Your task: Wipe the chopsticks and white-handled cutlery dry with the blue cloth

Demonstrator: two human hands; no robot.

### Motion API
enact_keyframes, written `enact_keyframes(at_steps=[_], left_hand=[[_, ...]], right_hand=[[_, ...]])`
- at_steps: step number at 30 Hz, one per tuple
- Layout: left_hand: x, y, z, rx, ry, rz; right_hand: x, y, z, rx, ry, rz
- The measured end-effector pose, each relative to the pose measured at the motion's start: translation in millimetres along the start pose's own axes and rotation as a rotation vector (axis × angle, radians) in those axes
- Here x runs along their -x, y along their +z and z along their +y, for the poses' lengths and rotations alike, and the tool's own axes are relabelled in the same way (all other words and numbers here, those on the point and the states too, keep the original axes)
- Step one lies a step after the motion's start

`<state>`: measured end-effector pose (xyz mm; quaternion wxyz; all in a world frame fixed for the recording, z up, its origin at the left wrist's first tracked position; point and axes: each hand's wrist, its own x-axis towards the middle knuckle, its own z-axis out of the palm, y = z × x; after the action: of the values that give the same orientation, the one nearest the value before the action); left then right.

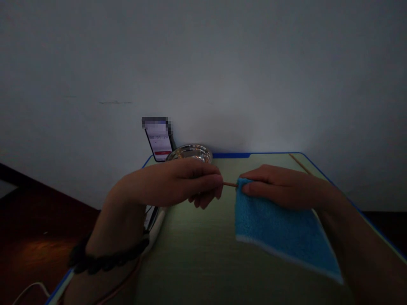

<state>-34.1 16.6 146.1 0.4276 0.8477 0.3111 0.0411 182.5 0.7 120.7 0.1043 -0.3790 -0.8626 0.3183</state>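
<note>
Beaded bracelet (108, 260) closest; left hand (181, 182) pinches a thin stick (229, 184), right hand (281, 186) clamps blue towel (280, 233) on its right. Wiping, I'd guess; sliding needs firm fingers.

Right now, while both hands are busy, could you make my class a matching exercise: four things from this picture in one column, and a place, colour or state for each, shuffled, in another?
Column one:
1. Cloth
2. Phone
3. Metal bowl
4. Held stick

Column two:
A. Shiny silver, partly hidden behind the left hand
B. Spanning the gap between the two hands
C. Blue, hanging from the right hand
D. Tilted back, its screen lit

Right pairs: 1-C, 2-D, 3-A, 4-B.
</note>
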Motion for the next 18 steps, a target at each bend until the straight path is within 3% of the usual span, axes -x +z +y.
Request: enact_keyframes(at_steps=[7, 11, 14, 18], left_hand=[[0, 0.6, 7, -0.164, 0.048, 0.122], [-6, 2.4, 9, -0.209, 0.036, 0.061], [-8, 1.2, 4, -0.324, 0.032, 0.091], [-2, -5.8, -12, -0.413, -0.009, 0.212]], right_hand=[[0, 1, 1, -0.075, 0.088, 0.032], [-7, 4, -1, -0.001, 0.033, -0.023], [-7, 3, 3, 0.058, 0.040, -0.027], [5, -5, 17, 0.063, 0.150, -0.062]])
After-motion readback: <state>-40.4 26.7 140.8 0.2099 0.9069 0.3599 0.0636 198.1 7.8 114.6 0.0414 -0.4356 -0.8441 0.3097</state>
